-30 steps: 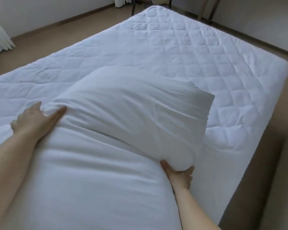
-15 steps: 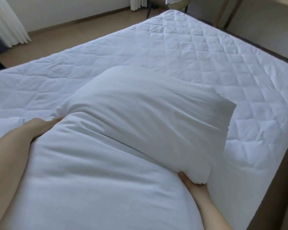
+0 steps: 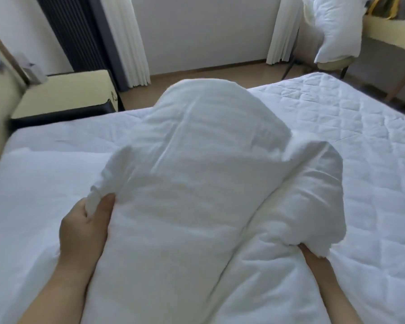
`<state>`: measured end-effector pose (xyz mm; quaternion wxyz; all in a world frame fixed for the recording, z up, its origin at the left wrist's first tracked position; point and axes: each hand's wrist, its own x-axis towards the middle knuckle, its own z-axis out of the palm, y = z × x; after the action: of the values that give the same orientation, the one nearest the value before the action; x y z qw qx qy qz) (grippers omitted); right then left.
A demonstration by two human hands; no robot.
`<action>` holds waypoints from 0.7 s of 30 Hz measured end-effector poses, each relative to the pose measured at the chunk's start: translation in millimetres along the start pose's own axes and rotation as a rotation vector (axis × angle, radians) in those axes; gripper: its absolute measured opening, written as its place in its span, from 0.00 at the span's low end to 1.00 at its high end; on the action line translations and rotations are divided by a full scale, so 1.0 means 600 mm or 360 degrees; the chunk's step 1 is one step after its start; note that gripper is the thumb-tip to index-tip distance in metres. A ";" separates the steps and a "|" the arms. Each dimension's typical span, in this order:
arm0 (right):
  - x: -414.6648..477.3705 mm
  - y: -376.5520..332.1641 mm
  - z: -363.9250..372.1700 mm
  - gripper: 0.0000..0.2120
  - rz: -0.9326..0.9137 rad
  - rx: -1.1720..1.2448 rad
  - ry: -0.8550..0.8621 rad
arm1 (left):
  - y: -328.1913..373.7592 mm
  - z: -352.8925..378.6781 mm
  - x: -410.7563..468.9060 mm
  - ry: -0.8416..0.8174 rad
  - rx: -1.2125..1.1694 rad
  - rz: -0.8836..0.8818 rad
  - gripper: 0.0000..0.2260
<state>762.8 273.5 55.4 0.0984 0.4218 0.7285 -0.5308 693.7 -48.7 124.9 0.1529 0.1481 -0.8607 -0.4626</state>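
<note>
One pillow (image 3: 208, 183) (white), left hand (image 3: 84, 228), right hand (image 3: 313, 260) gripping

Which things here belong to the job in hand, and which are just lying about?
In the job: bulky white bedding, gripped by the left hand and the right hand; quilted mattress beneath.
Lying about: bedside cabinet; chair heaped with linen; curtains.

The white pillow (image 3: 197, 183), soft and creased, stands lifted and folded over above the quilted mattress.
</note>
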 end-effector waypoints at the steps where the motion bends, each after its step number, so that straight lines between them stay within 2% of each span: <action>1: 0.010 -0.031 -0.015 0.24 -0.0089 0.0067 0.0004 | 0.002 -0.021 -0.020 0.0066 -0.0065 -0.0085 0.15; 3: 0.016 -0.085 -0.021 0.30 -0.0264 0.0060 -0.0025 | -0.009 -0.050 -0.049 0.0127 -0.0143 -0.0253 0.17; 5: 0.032 -0.134 -0.026 0.23 -0.0391 -0.0055 -0.0046 | -0.036 -0.064 -0.073 0.0122 -0.0070 -0.0451 0.17; 6: 0.045 -0.160 -0.023 0.22 -0.0452 -0.0080 -0.0140 | -0.056 -0.067 -0.081 0.0072 -0.0010 -0.0540 0.14; 7: 0.046 -0.186 -0.020 0.25 -0.0506 -0.0099 -0.0288 | -0.076 -0.067 -0.088 0.0004 0.0043 -0.0637 0.15; 9: 0.058 -0.213 -0.001 0.40 -0.0535 -0.0128 -0.0551 | -0.116 -0.064 -0.097 -0.0035 0.0062 -0.0863 0.23; 10: 0.058 -0.214 0.022 0.43 -0.0495 -0.0195 -0.0590 | -0.125 -0.064 -0.097 -0.0037 0.0036 -0.0972 0.27; 11: 0.058 -0.206 0.051 0.41 -0.0507 -0.0356 -0.0593 | -0.131 -0.064 -0.094 -0.0028 0.0013 -0.1012 0.32; 13: 0.064 -0.166 0.114 0.34 -0.0622 -0.0844 -0.0411 | -0.135 -0.063 -0.080 0.0019 0.0031 -0.0936 0.38; 16: 0.061 -0.149 0.148 0.28 -0.0586 -0.1364 -0.0172 | -0.113 -0.044 -0.067 0.0014 0.0414 -0.0678 0.32; 18: 0.053 -0.170 0.145 0.27 -0.0590 -0.1472 -0.0048 | -0.094 -0.024 -0.076 -0.0068 0.0666 -0.0470 0.42; 19: 0.048 -0.184 0.152 0.29 -0.0687 -0.1439 0.0016 | -0.094 -0.015 -0.082 -0.0099 0.0746 -0.0412 0.47; 21: 0.005 -0.211 0.185 0.31 -0.1060 -0.1263 0.0062 | -0.097 -0.002 -0.089 -0.0112 0.0862 -0.0440 0.51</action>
<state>635.8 169.9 94.7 0.0628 0.1070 0.9702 -0.2083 749.4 -59.0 69.7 0.0137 0.2829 -0.9292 -0.2375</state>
